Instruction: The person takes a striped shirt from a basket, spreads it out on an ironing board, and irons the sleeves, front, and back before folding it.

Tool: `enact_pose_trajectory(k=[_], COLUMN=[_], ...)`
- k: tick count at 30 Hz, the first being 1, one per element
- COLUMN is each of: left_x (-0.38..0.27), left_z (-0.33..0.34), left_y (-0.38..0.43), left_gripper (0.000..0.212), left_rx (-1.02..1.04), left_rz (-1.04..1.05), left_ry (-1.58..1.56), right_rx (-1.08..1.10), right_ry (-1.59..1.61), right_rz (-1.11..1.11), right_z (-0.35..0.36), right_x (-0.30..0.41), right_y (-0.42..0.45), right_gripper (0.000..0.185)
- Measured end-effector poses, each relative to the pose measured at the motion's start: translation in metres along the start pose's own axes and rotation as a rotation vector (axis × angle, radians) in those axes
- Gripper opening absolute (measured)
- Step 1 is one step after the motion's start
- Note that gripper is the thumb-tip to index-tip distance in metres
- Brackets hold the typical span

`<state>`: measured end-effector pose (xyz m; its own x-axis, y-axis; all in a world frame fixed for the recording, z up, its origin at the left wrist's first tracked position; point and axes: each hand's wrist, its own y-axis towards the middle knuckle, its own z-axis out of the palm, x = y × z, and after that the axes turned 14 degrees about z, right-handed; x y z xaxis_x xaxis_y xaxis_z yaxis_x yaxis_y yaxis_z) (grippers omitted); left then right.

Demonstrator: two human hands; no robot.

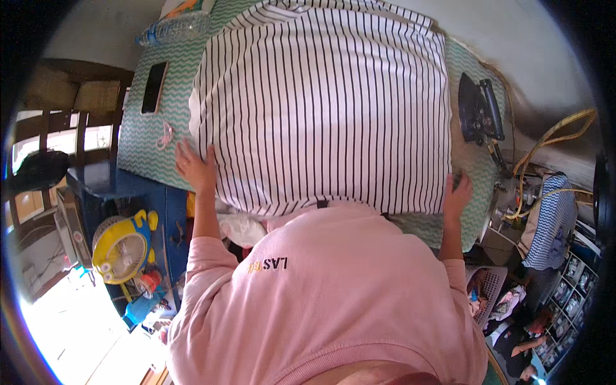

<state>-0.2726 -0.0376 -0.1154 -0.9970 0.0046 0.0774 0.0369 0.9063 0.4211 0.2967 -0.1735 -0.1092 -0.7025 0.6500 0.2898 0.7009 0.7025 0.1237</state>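
A white garment with thin black stripes (327, 110) lies spread over a table covered in green-and-white zigzag cloth (139, 139). My left hand (196, 166) rests at the garment's left edge, its fingers apart and holding nothing. At the lower right edge of the fabric is my right hand (458, 195); its fingers are partly bent, and whether they pinch the cloth cannot be told. A dark clothes iron (481, 110) stands to the right of the garment, above my right hand. A small pink cord (165, 135) lies just above my left hand.
A smartphone (154, 88) and a clear plastic bottle (175, 30) lie on the table's left part. A yellow cable (544, 142) loops at the right. Below left are a blue cabinet (163, 216) and a yellow fan (122, 248). A laundry basket (491, 288) and another person (515, 349) are lower right.
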Motion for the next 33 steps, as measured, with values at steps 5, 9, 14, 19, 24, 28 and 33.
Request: enact_pose_trajectory(k=[5, 9, 14, 19, 24, 28, 33], left_x=[0.008, 0.008, 0.031, 0.006, -0.115, -0.167, -0.045], left_z=[0.002, 0.009, -0.033, -0.037, -0.029, -0.016, 0.027], left_y=[-0.051, -0.069, -0.063, -0.05, -0.023, -0.015, 0.0], left_gripper=[0.048, 0.04, 0.025, 0.026, 0.061, 0.061, 0.05], left_rx=[0.294, -0.032, -0.027, -0.087, 0.069, 0.199, 0.065], left_rz=[-0.318, -0.369, -0.541, -0.211, 0.276, 0.557, 0.276], left_ry=[-0.344, -0.794, -0.922, -0.456, -0.367, -0.365, -0.051], right_rx=[0.125, 0.2, 0.173, -0.003, -0.055, 0.04, 0.061], right_ry=[-0.021, 0.408, 0.251, 0.28, 0.454, 0.164, 0.095], right_rz=[0.059, 0.232, 0.223, 0.021, -0.377, -0.704, -0.625], right_z=[0.0, -0.003, -0.019, -0.016, -0.006, 0.028, 0.021], right_x=[-0.019, -0.005, -0.039, -0.034, 0.097, 0.106, 0.044], right_y=[-0.032, -0.037, -0.026, -0.005, -0.004, -0.025, 0.028], right_gripper=[0.042, 0.043, 0.041, 0.043, 0.051, 0.051, 0.044])
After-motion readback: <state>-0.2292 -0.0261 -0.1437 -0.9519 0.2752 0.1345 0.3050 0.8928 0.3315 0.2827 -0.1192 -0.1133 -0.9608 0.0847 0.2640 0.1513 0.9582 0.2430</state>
